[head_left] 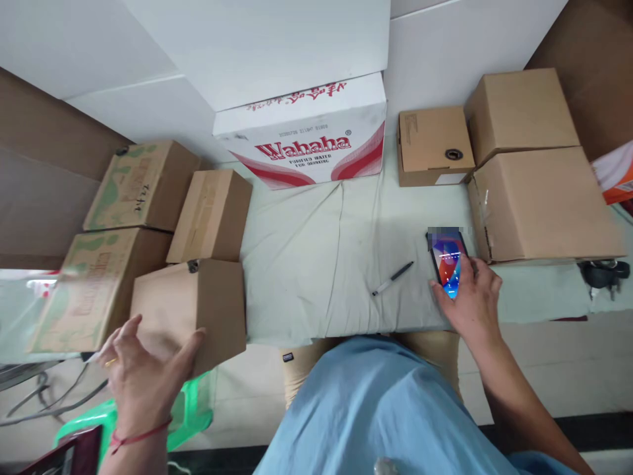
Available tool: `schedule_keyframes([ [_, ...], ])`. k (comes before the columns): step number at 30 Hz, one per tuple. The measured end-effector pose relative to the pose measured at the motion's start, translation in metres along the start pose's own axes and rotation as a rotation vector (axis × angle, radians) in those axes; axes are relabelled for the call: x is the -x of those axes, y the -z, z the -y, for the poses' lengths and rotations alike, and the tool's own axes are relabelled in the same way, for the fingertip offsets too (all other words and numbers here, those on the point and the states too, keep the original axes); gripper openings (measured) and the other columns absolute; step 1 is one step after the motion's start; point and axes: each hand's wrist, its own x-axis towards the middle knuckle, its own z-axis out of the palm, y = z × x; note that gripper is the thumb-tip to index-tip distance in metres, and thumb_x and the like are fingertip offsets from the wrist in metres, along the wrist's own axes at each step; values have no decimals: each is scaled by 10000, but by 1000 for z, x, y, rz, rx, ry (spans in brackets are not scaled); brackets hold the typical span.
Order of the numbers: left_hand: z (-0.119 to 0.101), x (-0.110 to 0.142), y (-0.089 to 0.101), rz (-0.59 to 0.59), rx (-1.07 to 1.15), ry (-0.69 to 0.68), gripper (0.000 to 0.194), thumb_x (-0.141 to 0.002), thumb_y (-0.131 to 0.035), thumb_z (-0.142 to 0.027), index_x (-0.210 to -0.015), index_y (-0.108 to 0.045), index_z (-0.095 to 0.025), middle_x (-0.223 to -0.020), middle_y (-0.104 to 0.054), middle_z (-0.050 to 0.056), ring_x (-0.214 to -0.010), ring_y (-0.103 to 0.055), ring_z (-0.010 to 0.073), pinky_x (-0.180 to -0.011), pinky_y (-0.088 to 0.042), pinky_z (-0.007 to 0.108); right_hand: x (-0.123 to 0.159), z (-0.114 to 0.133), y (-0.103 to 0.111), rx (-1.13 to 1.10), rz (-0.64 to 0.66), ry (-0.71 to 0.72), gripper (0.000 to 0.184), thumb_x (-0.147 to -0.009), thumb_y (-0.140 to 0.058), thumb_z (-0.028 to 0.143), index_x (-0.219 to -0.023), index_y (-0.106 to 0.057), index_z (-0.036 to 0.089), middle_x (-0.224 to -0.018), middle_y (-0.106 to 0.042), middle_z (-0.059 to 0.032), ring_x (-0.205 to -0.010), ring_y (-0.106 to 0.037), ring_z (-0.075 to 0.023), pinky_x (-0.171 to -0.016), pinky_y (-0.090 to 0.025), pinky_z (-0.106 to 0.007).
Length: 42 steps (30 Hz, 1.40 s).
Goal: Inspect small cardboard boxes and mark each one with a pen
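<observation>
Head view: phone (450,265) on bench (297,264), directly ahead of right-hand grip (473,295), long axis running toward bench's far side; right-hand grip, nearer of two, touches phone, cannot tell whether closed on it; left-hand grip (143,376), spread open, at box (222,307), well apart from phone.

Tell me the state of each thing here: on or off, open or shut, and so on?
Phone: screen lit, under the right hand.
Pen: lying down; capped or not, unclear.
Wahaha box: shut on visible sides.
Small box at right: shut.
Taped box at left: shut.
Front left box: no opening shows; left hand before it, fingers spread.
Cloth: creased.
</observation>
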Motion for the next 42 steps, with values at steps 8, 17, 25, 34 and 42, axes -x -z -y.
schedule_keyframes([
  [8,-76,43,-43,-228,335,-617,554,-915,-717,-264,-1444,-558,-231,-1557,-541,173,-1531,-484,438,-1256,-426,697,-4,-6,57,-95,-483,-17,686,-998,-656,538,-1557,-488,178,-1497,-528,-262,-1435,-502,-448,-1149,-458,-674],
  [17,-127,91,-148,184,385,-719,304,-978,-572,-235,-1251,-678,-154,-1432,-655,213,-1466,-568,386,-1257,-407,659,-90,-49,100,33,-9,-558,1491,-682,-924,738,-1732,-134,33,-1731,-139,-429,-1624,-108,-635,-1299,-132,-700],
  [25,-125,93,-151,133,366,-753,338,-978,-577,-223,-1290,-682,-148,-1439,-676,217,-1474,-576,381,-1270,-389,648,-90,-46,112,64,-58,-568,1164,-696,-889,635,-1643,-417,151,-1622,-397,-349,-1539,-361,-541,-1201,-345,-635],
  [34,-125,90,-148,187,573,-645,250,-993,-586,-256,-1196,-710,-180,-1384,-688,186,-1436,-599,358,-1245,-429,642,-18,12,136,-575,-155,-312,911,-727,-741,662,-1555,-522,350,-1666,-489,-147,-1430,-577,-472,-1032,-564,-667],
  [42,-129,82,-79,418,1377,-192,496,-1094,-450,-609,-1389,-608,-243,-1525,-590,159,-1497,-538,324,-1158,-546,516,32,110,44,-1337,739,-286,724,-921,-600,732,-1464,-605,253,-1383,-753,-133,-1237,-744,-362,-926,-659,-521],
])
